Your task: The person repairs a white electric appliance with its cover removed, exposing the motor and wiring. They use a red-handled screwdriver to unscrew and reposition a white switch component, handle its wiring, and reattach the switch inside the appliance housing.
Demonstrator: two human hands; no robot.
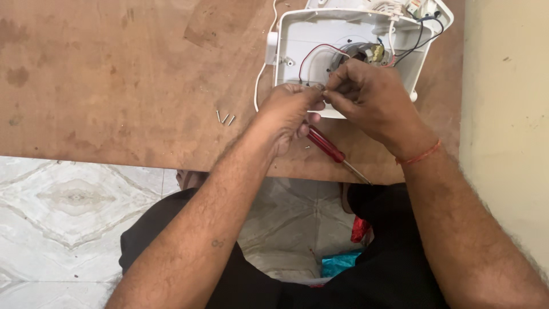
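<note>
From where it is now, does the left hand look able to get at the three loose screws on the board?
Probably yes. The left hand is pinched with the right hand at the casing; the screws lie just to its left on bare board, nothing between.

three loose screws (225, 118) on brown wooden board (114, 80), marble-pattern floor tiles (68, 217), cream wall (506, 114), blue wrapper (340, 264)

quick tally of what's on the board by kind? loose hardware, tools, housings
Loose screws left of the hands: 3
Small fastener by the screwdriver: 1
Red-handled screwdriver: 1
Open white plastic housing with wiring inside: 1
Total: 6
Left hand and right hand pinch something tiny at the housing's edge; not counted.
</note>
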